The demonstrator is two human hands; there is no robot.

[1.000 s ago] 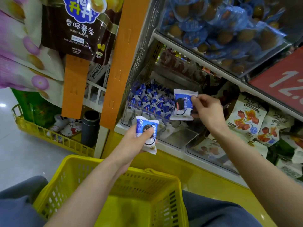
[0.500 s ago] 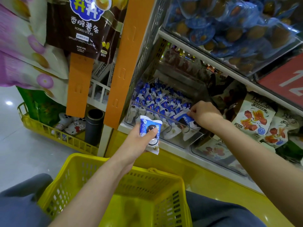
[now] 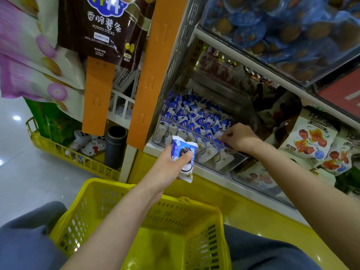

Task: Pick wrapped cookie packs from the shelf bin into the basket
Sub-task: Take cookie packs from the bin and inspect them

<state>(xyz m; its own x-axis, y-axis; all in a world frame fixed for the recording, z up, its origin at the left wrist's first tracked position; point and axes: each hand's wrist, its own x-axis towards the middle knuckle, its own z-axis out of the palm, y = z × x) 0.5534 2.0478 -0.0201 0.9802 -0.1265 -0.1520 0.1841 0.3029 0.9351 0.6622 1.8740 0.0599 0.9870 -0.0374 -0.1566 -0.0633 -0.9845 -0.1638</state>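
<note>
A shop: white metal shelves carry clear plastic bins of wrapped snacks beside a red price sign.

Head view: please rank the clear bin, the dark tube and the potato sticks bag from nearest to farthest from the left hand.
1. Clear bin, just right of the left hand.
2. Dark tube, farther left, standing low.
3. Potato sticks bag, hanging at top left.

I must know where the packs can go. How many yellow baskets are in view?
2. The near basket sits at the bottom of the view, open side up. The far basket stands on the floor at the left. More may be hidden out of frame.
</note>
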